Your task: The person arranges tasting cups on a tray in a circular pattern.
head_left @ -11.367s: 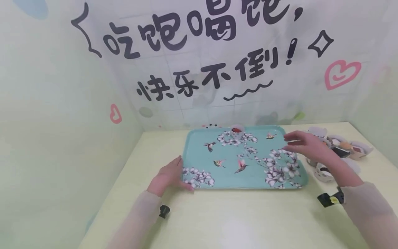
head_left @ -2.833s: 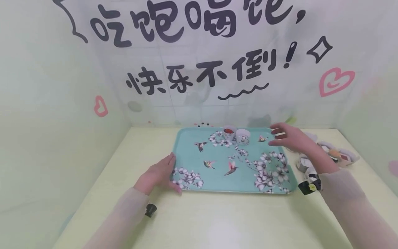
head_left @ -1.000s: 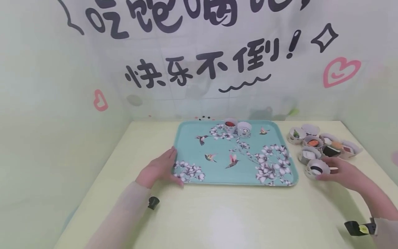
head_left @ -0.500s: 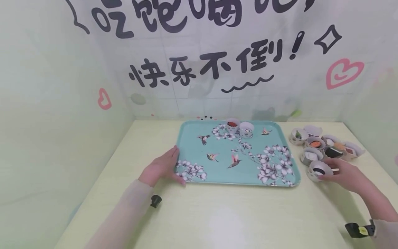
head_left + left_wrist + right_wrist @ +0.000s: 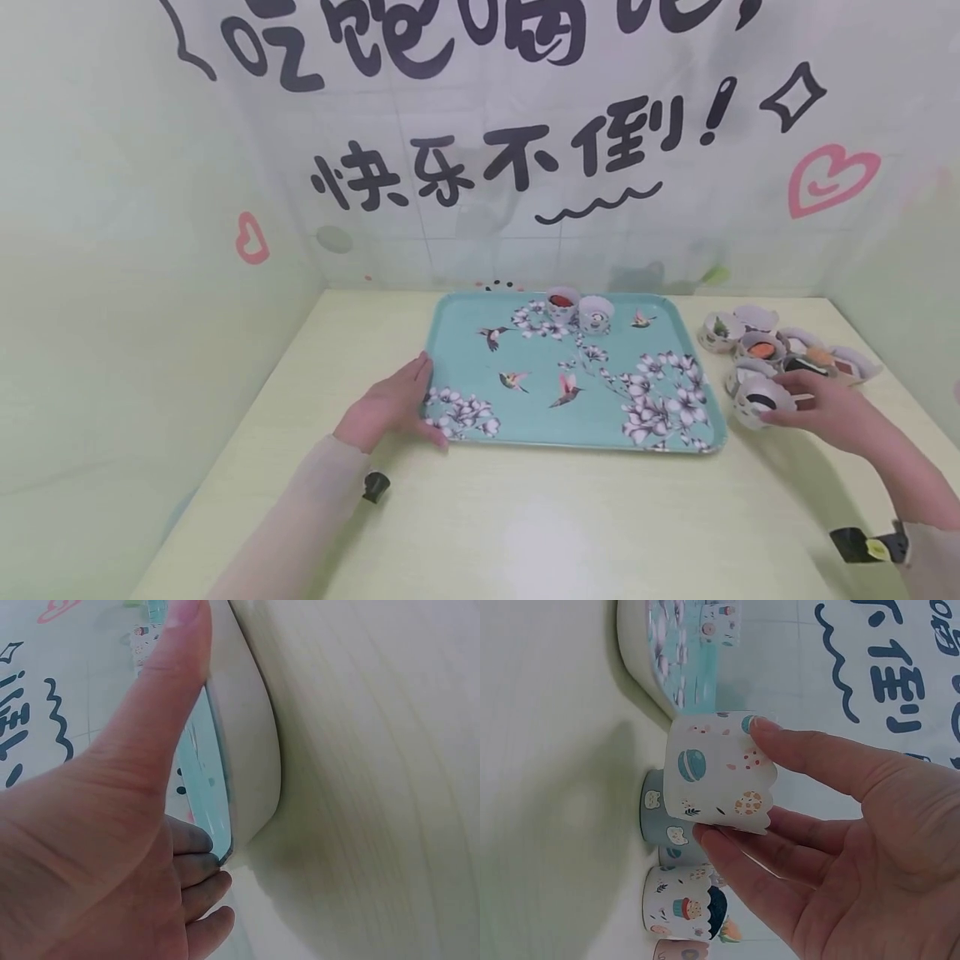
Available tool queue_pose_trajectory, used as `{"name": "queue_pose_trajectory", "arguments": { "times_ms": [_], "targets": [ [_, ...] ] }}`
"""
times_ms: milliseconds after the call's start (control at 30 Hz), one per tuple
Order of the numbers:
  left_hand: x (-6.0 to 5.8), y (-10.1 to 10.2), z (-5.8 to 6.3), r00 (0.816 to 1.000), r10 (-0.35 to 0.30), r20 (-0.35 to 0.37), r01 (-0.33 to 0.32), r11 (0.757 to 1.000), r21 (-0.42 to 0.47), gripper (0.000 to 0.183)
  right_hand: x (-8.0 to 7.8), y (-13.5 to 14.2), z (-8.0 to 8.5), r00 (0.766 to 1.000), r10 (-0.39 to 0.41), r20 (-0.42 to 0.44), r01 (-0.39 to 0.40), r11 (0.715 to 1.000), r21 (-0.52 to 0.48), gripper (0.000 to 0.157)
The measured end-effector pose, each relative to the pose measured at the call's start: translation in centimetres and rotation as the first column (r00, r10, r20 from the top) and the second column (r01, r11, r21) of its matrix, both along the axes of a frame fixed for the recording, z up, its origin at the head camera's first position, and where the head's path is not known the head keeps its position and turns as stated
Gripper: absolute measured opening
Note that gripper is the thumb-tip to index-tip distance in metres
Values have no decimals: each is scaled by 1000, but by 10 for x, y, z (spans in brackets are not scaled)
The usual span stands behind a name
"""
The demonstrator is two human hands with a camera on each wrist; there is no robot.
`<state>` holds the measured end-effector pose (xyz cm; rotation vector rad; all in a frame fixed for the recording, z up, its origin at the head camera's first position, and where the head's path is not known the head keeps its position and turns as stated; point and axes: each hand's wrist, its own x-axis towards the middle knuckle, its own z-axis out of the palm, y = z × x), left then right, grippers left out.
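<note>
Bold black lettering on the back wall reads 快乐不倒!, beneath a larger line cropped at the top. The right grip pinches a paper cup printed with a teal macaron and a cookie, just right of the floral tray and beside a cluster of cups. The left grip, fingers extended, touches the tray's left edge on the worktop. Two small cups stand at the tray's far side.
</note>
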<state>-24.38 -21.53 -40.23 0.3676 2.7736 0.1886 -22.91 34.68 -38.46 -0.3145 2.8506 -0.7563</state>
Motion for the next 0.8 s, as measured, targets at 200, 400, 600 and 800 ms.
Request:
{"name": "queue_pose_trajectory", "arguments": {
  "times_ms": [200,400,600,800],
  "targets": [
    [0,0,2,1000,1,-6,-1,1000,5,140,-5,-10,8,1000,11,-18,-11,1000,13,71],
    [1,0,4,1000,9,-4,-9,1000,6,140,-13,-25,18,998,39,-39,-39,999,2,66],
    [2,1,2,1000,5,15,-5,1000,-8,140,-23,-43,22,997,67,-30,-67,997,-32,65],
    [2,1,3,1000,3,4,-3,1000,-29,140,-37,-65,25,995,83,-49,-84,996,-7,68]
  ]
}}
